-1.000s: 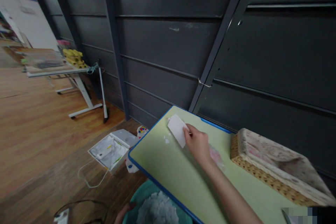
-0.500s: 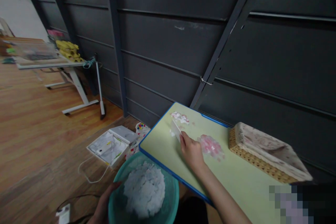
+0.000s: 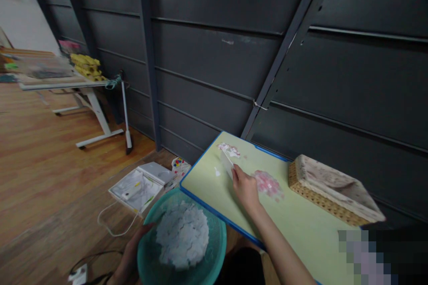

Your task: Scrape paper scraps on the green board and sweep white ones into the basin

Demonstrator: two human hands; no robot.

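My right hand (image 3: 245, 187) is closed on a flat white scraper (image 3: 227, 162), its blade upright over the pale yellow tabletop (image 3: 207, 178) with blue edging. A small white scrap (image 3: 217, 171) lies just left of the scraper, and a patch of white and pink bits (image 3: 229, 149) lies beyond it. To the right of my hand is a smeared pink and white patch (image 3: 267, 185). My left hand (image 3: 137, 242) grips the rim of a green basin (image 3: 216, 249), tilted beside the table edge. Inside is a lumpy, cracked whitish mass (image 3: 182, 236). The left fingers are partly hidden by the rim.
A lined wicker basket (image 3: 327, 202) stands at the table's right back. On the floor to the left lie an open white box (image 3: 137, 189) with a cable and a power strip (image 3: 78, 274). Dark panels (image 3: 214, 62) rise behind. Farther left stands a wheeled table (image 3: 60, 83) with yellow items.
The scraper has moved slightly right and away from the white scrap, which now shows fully. The basin stays in my left hand. The view has shifted slightly.
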